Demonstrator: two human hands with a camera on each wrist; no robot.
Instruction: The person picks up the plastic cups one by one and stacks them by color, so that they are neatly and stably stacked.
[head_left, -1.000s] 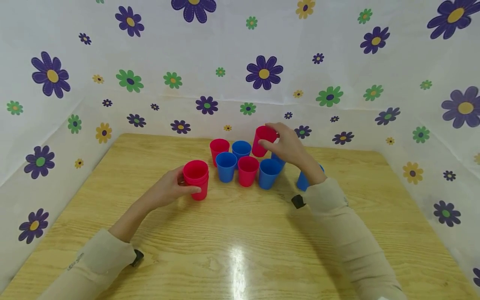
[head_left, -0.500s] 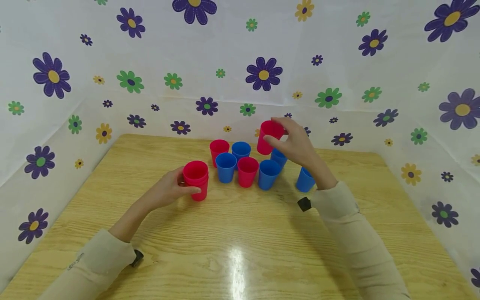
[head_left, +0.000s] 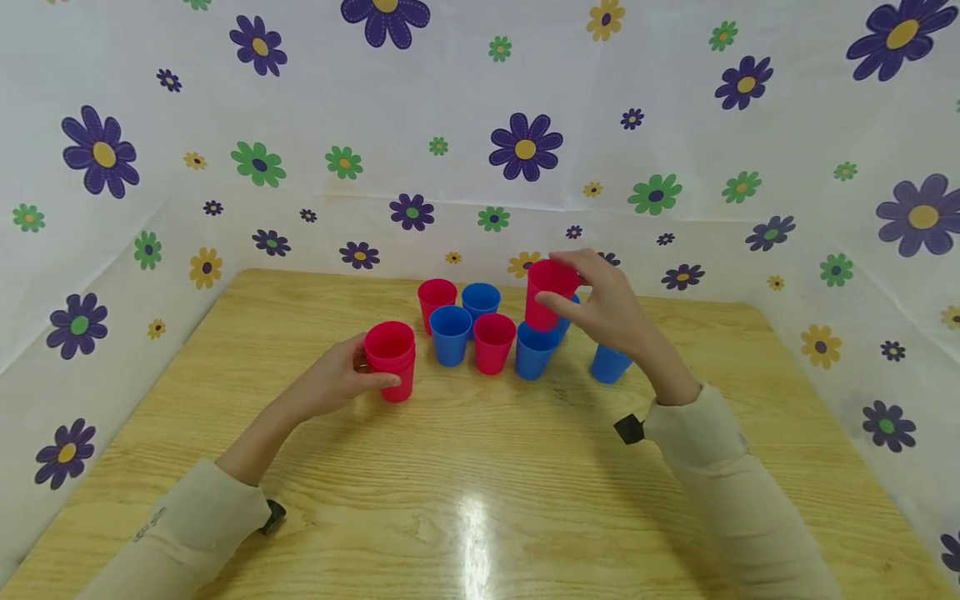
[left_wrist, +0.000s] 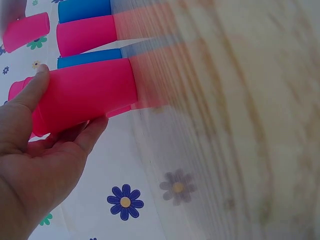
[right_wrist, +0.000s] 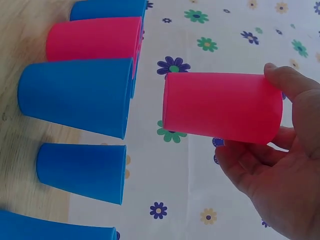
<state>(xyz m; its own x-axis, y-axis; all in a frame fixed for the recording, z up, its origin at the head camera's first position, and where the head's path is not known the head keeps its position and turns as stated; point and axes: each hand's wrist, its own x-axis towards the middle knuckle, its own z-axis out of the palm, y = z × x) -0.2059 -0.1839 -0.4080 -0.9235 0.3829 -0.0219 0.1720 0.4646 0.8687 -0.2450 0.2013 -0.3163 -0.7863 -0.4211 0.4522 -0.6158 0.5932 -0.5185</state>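
My left hand [head_left: 333, 383] grips a stack of nested red cups [head_left: 393, 367] upright at the left of the group, thumb across the front. The left wrist view has the fingers round the upper part of the stack [left_wrist: 90, 90]. My right hand [head_left: 611, 308] pinches a single red cup [head_left: 542, 304] near its rim, between thumb and fingers. That cup is raised, and overlaps the front blue cup [head_left: 534, 357] in the head view. In the right wrist view the held cup [right_wrist: 220, 105] hangs above the rims of the standing cups. Another blue cup [head_left: 570, 317] is mostly hidden behind it.
Between the hands stand a red cup [head_left: 493, 346], a blue cup [head_left: 451, 337], a back red cup [head_left: 437, 298] and a back blue cup [head_left: 480, 297]. One blue cup [head_left: 610, 365] stands apart at right. Flowered cloth [head_left: 420, 100] walls the wooden table [head_left: 360, 500] behind and at both sides.
My right hand has carried the red cup rightward, rising a little at first, then coming down and nearer over the front blue cup. My left hand and its stack have stayed put.
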